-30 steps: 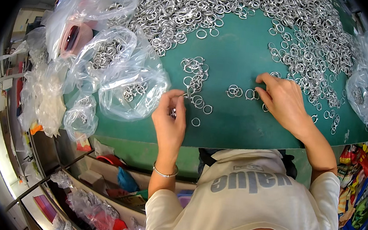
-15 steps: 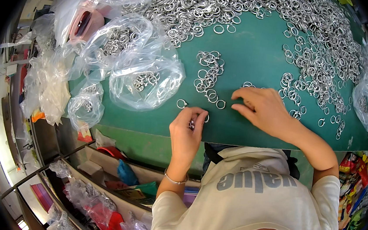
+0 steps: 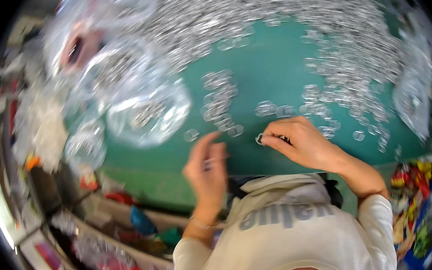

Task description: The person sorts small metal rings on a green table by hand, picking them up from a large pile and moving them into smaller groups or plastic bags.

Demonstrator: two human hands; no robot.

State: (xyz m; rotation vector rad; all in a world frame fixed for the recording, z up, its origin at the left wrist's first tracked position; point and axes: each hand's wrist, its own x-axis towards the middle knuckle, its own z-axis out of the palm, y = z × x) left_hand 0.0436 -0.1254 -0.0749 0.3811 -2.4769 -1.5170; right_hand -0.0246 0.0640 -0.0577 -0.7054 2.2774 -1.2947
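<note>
My right hand (image 3: 303, 140) is closed in a pinch at the table's near side. A small silver metal ring (image 3: 260, 139) shows at its fingertips, with more dark and shiny metal in the curled fingers. Blurred by motion, my left hand (image 3: 207, 167) is loosely curled, and small silvery rings (image 3: 208, 163) show between thumb and fingers. One loose ring (image 3: 191, 135) lies just beyond the left hand. A bent column of rings (image 3: 220, 97) lies farther off. Several more rings (image 3: 266, 108) sit just past my right hand.
A large heap of rings (image 3: 279, 1) spreads across the back and right of the green table (image 3: 268, 62). Clear plastic bags with rings (image 3: 148, 113) stand at left, near a pink container (image 3: 82, 48). Another bag (image 3: 413, 95) lies at right. An open drawer (image 3: 117, 211) sits below.
My right hand has closed from an open pinch onto a ring. The ring at my left fingertips no longer shows there, and the left fingers have parted a little. The whole view has shifted and blurred.
</note>
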